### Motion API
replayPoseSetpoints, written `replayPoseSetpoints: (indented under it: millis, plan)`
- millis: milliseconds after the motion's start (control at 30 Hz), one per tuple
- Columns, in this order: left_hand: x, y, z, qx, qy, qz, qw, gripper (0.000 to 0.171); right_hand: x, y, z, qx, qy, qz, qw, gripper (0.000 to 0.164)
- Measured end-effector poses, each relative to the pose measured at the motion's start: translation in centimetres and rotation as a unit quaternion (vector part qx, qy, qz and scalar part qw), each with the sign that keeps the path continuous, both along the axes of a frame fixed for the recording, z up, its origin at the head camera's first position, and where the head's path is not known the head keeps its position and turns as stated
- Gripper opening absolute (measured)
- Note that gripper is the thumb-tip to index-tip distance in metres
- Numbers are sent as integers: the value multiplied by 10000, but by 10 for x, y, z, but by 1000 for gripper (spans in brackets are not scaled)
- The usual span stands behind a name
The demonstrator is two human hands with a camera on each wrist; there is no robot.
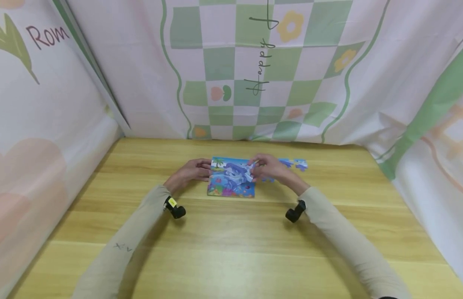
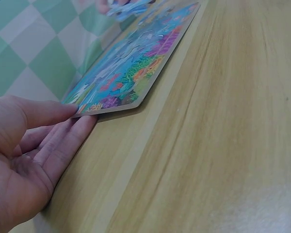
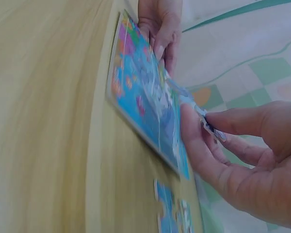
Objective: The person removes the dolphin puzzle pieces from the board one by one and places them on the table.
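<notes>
A jigsaw puzzle board (image 1: 231, 192) with a bright undersea picture and dolphins lies near the back of the wooden table. At its left edge, my left hand (image 1: 192, 171) pinches the board, thumb on top and fingers beneath, as the left wrist view shows. Over the right part of the board, my right hand (image 1: 271, 167) holds a joined section of puzzle pieces (image 3: 216, 133) between thumb and fingers. That section is tilted above the picture, and the fingers partly cover it.
Loose blue puzzle pieces (image 1: 300, 164) lie on the table (image 1: 231, 249) to the right of the board, some behind the right hand. A checkered curtain (image 1: 250, 83) hangs along the table's back edge, with more cloth at both sides.
</notes>
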State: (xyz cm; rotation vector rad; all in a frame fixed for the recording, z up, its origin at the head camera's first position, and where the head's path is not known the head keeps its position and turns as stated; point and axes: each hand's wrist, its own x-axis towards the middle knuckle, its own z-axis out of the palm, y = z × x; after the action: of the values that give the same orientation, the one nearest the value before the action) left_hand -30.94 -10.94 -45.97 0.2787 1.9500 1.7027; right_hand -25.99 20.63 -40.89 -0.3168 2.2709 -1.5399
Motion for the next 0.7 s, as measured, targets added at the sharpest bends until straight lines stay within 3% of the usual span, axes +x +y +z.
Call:
replayPoseSetpoints:
  millis: [200, 433, 700]
  plan:
    - [0, 0, -1, 4, 100, -74, 9999, 61, 9, 27, 1, -102, -124, -282, 9995, 29]
    - [-2, -3, -4, 1, 148, -109, 9998, 61, 23, 59, 3, 242, -122, -717, 9971, 30]
    - [-1, -3, -4, 8, 69, -152, 9999, 62, 31, 91, 3, 328, -304, -949, 9945, 32]
